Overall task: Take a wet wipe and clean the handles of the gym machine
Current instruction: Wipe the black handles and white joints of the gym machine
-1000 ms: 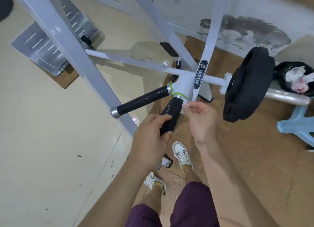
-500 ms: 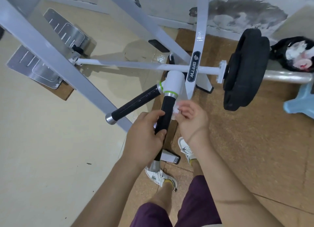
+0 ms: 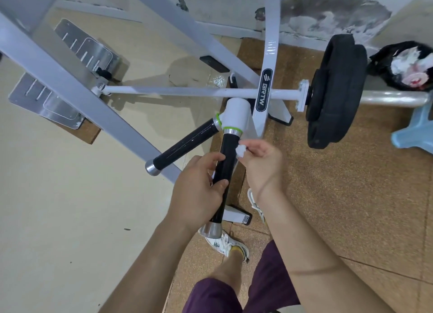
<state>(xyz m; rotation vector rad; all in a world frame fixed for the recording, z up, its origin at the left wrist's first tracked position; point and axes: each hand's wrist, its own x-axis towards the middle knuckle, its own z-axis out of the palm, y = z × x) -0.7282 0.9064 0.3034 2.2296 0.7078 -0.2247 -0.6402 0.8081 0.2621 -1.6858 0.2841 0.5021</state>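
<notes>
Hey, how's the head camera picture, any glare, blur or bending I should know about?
Head view: glare streaks on the white upright and the chrome bar; the wide lens bows the upright; the wet wipe in the right hand is a bright blob, folds lost; the black bag at the corner looks soft.

Your left hand [image 3: 199, 191] grips the near black handle [image 3: 228, 148] at mid-length. Your right hand [image 3: 262, 165] pinches a balled white wet wipe [image 3: 241, 151] against that handle's right side, just below its silver collar [image 3: 231, 132]. The second handle [image 3: 187, 144] angles away left, untouched. A black weight plate [image 3: 337, 95] hangs at right.
</notes>
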